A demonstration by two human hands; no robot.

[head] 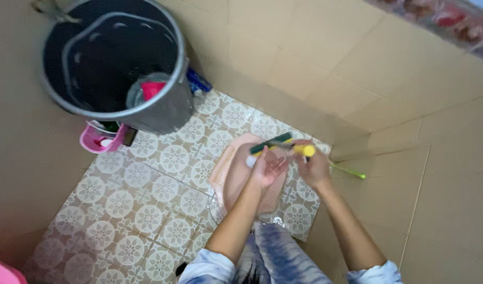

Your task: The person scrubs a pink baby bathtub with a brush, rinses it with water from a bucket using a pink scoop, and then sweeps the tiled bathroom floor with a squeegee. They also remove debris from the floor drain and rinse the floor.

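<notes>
My right hand point(314, 167) grips a brush with a yellow handle and dark green bristles point(283, 144), held across over a pink squat toilet pan point(236, 176). My left hand point(268, 168) is open, palm up, just under the brush head, with fingers spread. A small white object point(250, 161) shows at the left hand's fingertips; I cannot tell whether it is held. A thin green stick point(349, 171) pokes out to the right behind my right hand.
A large grey bucket point(112, 58) with a scoop and a red item inside stands at the top left. A pink basket point(99, 139) sits below it, a blue bottle point(198, 81) beside it. Beige tiled walls close in on the patterned floor point(147, 210).
</notes>
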